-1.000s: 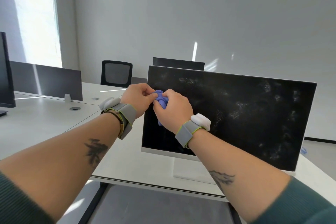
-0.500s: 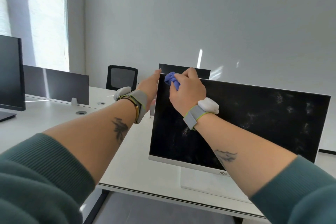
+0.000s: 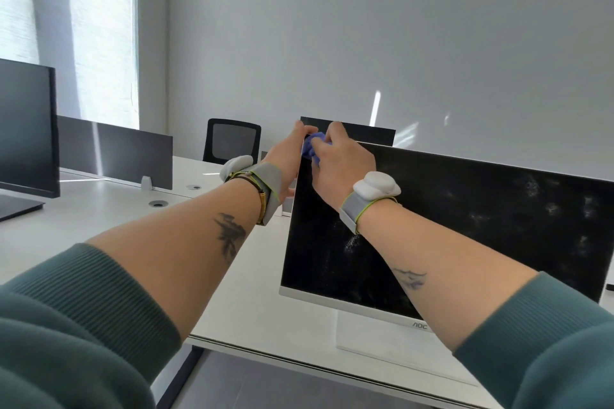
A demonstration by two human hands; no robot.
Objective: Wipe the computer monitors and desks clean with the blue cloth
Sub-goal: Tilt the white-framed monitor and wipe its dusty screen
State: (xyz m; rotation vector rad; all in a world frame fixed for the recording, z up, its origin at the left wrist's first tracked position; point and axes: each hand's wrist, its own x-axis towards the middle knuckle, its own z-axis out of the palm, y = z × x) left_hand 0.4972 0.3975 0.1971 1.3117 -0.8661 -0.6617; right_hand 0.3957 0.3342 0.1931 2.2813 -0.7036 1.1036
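Your right hand (image 3: pixel 342 164) pinches the blue cloth (image 3: pixel 314 146), bunched small, against the top-left corner of the near monitor (image 3: pixel 481 229). Your left hand (image 3: pixel 285 159) curls round that same corner from the side, apparently bracing it. Risks: pressure this high on the panel could tip or twist it on its flat base, which stands near the front edge of the desk (image 3: pixel 99 219). A cloth wadded this tight covers little and may smear the pale dust speckled over the screen rather than lift it. The hard white unit on your right wrist band (image 3: pixel 375 186) sits close to the glass and could scrape it. Count: monitors, three (the near one, a dark one far left (image 3: pixel 26 126), and one behind showing only its top strip (image 3: pixel 365 131)). Cloth, one. Chair (image 3: pixel 232 143), one. Divider panel (image 3: pixel 116 149), one. Wrist bands, two.
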